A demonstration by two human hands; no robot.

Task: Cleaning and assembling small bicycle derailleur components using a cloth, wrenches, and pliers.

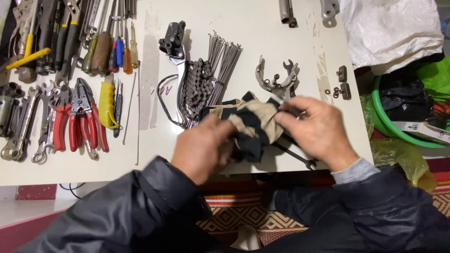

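White and crowded with bike parts, the desk (281, 61) is stretching out in front of you, with a patterned mat on the floor below your knees. Your two hands are meeting at its near edge over a tan and black rag (251, 124). Your left hand (204, 147) is closing around the rag's lower left end, fingers curled shut on the cloth. Your right hand (318, 131) is pinching the rag's upper right corner between thumb and fingertips; whether anything is wrapped inside the cloth, I cannot tell. The rag is lying between the two hands, its long axis running from lower left to upper right, and each hand is touching its own end, so neither is nearer.

A slim dark wrench (295, 154) is lying under the rag and your right hand, its end poking out toward the desk's near edge. Just beyond the rag you are facing one coiled chain (197, 89), one bundle of spokes (224, 65), one brake lever (176, 56) and one pair of curved brake shoes (275, 77). Far to your left, two red-handled pliers (77, 119) and one yellow-handled knife (107, 105) are lying among rows of spanners and screwdrivers.
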